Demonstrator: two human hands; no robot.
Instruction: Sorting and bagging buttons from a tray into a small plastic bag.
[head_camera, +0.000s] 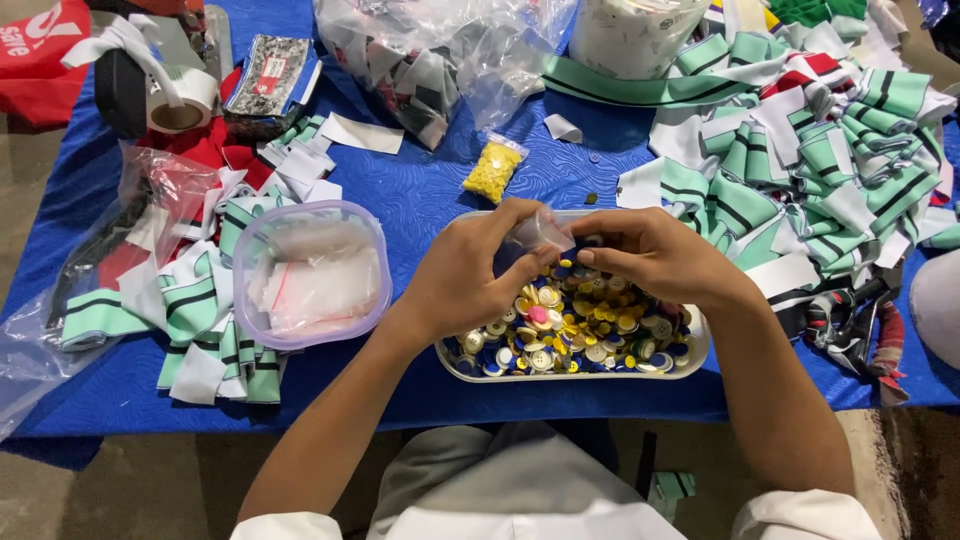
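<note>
A small clear plastic bag (540, 232) is held up over the middle of the table, pinched between both hands just above a clear rectangular tray (700, 352) heaped with loose buttons (570, 330) in yellow, white, blue and pink. The left hand (470, 275) has its fingers curled round the bag's left side, and the right hand (655, 255) grips the bag's right edge with thumb and fingertips drawn close together. Left of the tray, and just beside the left forearm, stands a round-cornered tub with a lilac rim (310, 272) holding more empty clear bags. Farther off, beyond the hands, a small sealed bag of yellow buttons (492, 170) lies on the blue tablecloth (420, 200). Green, white and black striped fabric pieces (810, 170) are piled at the right, and a smaller heap of the same pieces (200, 310) lies at the near left.
</note>
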